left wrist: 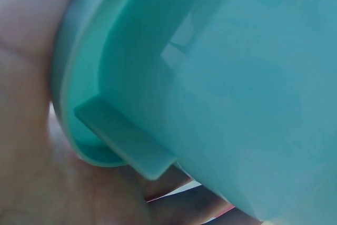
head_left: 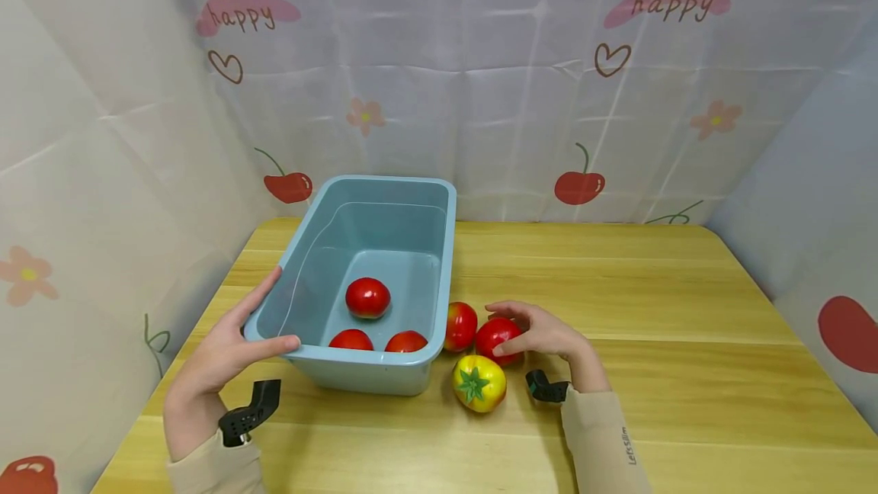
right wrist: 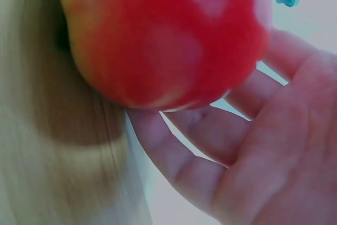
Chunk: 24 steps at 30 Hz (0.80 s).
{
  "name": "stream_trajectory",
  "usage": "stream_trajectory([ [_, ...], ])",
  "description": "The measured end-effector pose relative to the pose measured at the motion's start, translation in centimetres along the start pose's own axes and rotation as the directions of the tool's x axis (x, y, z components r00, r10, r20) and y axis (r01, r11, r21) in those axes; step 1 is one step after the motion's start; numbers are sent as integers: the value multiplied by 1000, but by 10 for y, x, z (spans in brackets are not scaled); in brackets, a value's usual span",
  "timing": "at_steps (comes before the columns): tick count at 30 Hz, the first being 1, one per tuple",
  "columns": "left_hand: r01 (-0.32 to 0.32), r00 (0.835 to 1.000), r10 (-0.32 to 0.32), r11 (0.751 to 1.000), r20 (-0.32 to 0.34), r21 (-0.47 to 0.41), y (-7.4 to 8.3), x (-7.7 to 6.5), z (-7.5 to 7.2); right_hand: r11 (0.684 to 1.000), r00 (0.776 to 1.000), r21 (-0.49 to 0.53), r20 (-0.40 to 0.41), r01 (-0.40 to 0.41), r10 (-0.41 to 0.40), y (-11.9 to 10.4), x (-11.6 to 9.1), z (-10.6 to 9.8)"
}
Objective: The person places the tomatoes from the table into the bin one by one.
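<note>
A light blue plastic bin (head_left: pixel 384 355) stands on the table in the head view. My left hand (head_left: pixel 219 357) grips its near left corner, thumb over the rim; the left wrist view shows the palm against the bin's underside of the rim (left wrist: pixel 126 135). To the right of the bin, my right hand (head_left: pixel 542 332) has its thumb and fingers curled round a shiny red tomato (head_left: pixel 495 338). That tomato (right wrist: pixel 168 40) fills the top of the right wrist view, close to the tabletop. Beside it are a red-and-yellow tomato (head_left: pixel 461 328) and a yellow one (head_left: pixel 479 383) with a green star-shaped top.
Inside the bin lie a whole red tomato (head_left: pixel 367 298) and two more red ones (head_left: pixel 351 339), partly hidden by the near rim. The wooden table (head_left: pixel 658 341) extends to the right. Patterned curtains (head_left: pixel 507 113) hang behind it and along both sides.
</note>
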<state>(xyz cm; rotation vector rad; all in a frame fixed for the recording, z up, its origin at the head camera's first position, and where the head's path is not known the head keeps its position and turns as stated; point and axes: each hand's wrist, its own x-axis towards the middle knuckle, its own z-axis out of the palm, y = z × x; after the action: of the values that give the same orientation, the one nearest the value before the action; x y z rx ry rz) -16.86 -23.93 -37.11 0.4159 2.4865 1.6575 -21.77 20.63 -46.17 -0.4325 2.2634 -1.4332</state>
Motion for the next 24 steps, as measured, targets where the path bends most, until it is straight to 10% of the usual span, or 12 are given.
stream_trajectory([
  [24, 13, 1000, -13, 1000, -5, 4, 0, 0, 0, 995, 989, -23, -108, 101, -103, -19, -9, -7],
])
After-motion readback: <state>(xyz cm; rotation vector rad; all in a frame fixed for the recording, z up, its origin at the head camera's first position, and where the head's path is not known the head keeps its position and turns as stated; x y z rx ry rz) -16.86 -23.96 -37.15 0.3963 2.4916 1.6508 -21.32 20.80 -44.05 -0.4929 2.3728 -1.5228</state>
